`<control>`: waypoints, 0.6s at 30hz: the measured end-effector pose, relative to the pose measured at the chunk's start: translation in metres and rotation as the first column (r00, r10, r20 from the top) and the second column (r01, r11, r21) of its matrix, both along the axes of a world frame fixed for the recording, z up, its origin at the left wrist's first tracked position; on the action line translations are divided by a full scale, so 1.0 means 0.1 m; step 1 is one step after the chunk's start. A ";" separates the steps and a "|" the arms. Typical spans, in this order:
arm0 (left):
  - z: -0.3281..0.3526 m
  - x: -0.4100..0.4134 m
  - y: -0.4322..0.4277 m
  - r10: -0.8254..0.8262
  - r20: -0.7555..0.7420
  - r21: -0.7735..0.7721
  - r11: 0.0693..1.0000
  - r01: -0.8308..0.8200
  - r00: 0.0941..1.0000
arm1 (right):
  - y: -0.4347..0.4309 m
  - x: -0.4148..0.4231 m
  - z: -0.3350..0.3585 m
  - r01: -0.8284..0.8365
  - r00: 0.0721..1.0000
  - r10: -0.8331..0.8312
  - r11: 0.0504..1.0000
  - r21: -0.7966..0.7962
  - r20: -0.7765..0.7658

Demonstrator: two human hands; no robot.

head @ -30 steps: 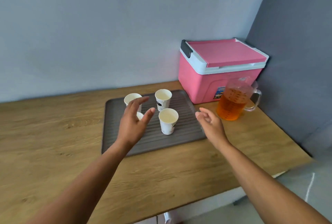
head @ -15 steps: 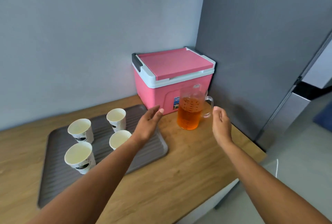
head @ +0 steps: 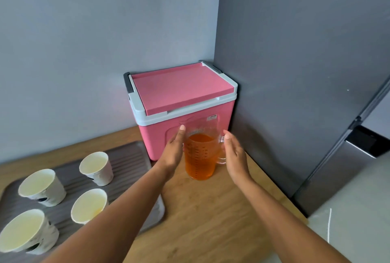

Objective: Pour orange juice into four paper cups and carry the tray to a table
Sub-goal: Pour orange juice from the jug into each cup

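Now the left hand point(head: 173, 153) and right hand point(head: 236, 155) flank the juice pitcher point(head: 200, 157), fingers point(head: 181, 133) straight, gripping nothing; it stands near the counter's point(head: 211, 210) back right corner, before the pink cooler point(head: 181, 102), right of the cup tray point(head: 130, 157).

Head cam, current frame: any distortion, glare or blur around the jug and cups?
Head view: wide-angle stretch makes the white paper cups on the grey ribbed tray lean outward at the left edge; the clear plastic jug of orange juice is sharp, scale marks visible; light soft, no hard glare.
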State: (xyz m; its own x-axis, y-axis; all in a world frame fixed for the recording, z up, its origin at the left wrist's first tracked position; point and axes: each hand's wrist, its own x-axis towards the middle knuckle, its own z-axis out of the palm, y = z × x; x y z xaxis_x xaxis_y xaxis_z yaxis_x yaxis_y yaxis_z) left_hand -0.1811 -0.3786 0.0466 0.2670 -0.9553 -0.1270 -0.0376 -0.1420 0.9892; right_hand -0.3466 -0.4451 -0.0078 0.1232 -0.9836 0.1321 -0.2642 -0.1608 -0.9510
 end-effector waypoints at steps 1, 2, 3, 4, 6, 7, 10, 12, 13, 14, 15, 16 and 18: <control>-0.02 -0.01 -0.04 0.015 -0.014 0.008 1.000 -0.015 1.000 | -0.02 0.01 -0.02 -0.008 1.000 0.008 1.000 -0.005 0.009; -0.03 -0.02 -0.07 0.027 -0.020 0.008 1.000 -0.027 0.999 | -0.03 0.02 -0.04 -0.014 1.000 0.015 1.000 -0.009 0.021; -0.04 -0.03 -0.09 0.037 -0.028 -0.002 0.999 -0.037 0.999 | -0.04 0.03 -0.05 -0.019 0.999 0.019 1.000 -0.010 0.040; -0.05 -0.04 -0.10 0.046 -0.027 -0.007 0.999 -0.046 0.999 | -0.05 0.03 -0.07 -0.025 0.998 0.025 1.000 -0.004 0.065; -0.06 -0.07 -0.13 0.061 -0.018 -0.002 0.998 -0.061 0.998 | -0.08 0.03 -0.11 -0.036 0.994 0.035 0.999 0.009 0.105; -0.08 -0.08 -0.14 0.064 -0.013 -0.004 0.998 -0.064 0.998 | -0.10 0.02 -0.12 -0.040 0.992 0.038 0.999 0.014 0.117; -0.10 -0.09 -0.16 0.074 0.010 -0.013 0.997 -0.073 0.997 | -0.14 0.02 -0.13 -0.051 0.987 0.047 0.998 0.022 0.152; -0.08 -0.10 -0.17 0.081 0.007 -0.013 0.997 -0.081 0.997 | -0.15 0.04 -0.09 -0.049 0.983 0.043 0.998 0.030 0.178; -0.08 -0.10 -0.17 0.081 0.000 -0.014 0.997 -0.081 0.997 | -0.16 0.05 -0.08 -0.045 0.981 0.039 0.999 0.029 0.188; -0.07 -0.09 -0.16 0.078 0.000 -0.012 0.997 -0.078 0.997 | -0.16 0.06 -0.06 -0.041 0.980 0.034 0.999 0.032 0.195; -0.07 -0.10 -0.15 0.081 0.002 -0.008 0.997 -0.081 0.997 | -0.15 0.06 -0.05 -0.033 0.980 0.025 0.999 0.037 0.198; -0.07 -0.10 -0.12 0.084 0.002 -0.006 0.996 -0.084 0.996 | -0.15 0.07 -0.03 -0.025 0.980 0.017 0.999 0.038 0.199; -0.08 -0.10 -0.05 0.087 -0.012 -0.009 0.996 -0.087 0.996 | -0.13 0.09 0.00 -0.014 0.980 0.006 0.999 0.038 0.201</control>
